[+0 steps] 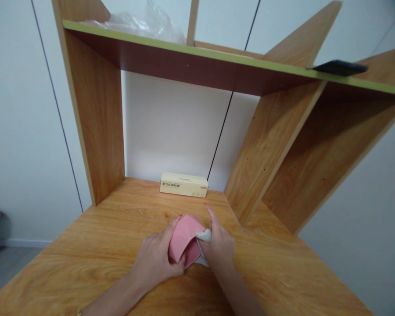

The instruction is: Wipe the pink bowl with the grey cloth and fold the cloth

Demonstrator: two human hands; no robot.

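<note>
A pink bowl with faceted sides point(186, 232) is tilted on its side above the wooden desk, its opening turned toward my right. My left hand point(158, 256) grips it from the left, with the thumb near the lower rim and the fingers behind the wall. At the opening, my right hand point(219, 245) holds a pale grey-white cloth point(204, 236) that touches the rim. The right index finger points up and away, while the other fingers are closed on the cloth. Part of the cloth hangs below the bowl, and the bowl's inside is mostly hidden.
A cling film box point(183, 184) lies at the back of the wooden desk point(95, 245). Upright panels point(98, 118) carry a shelf point(184, 50) overhead. On it are a clear plastic bag point(145, 22) and a dark flat object point(340, 67) jutting past its edge.
</note>
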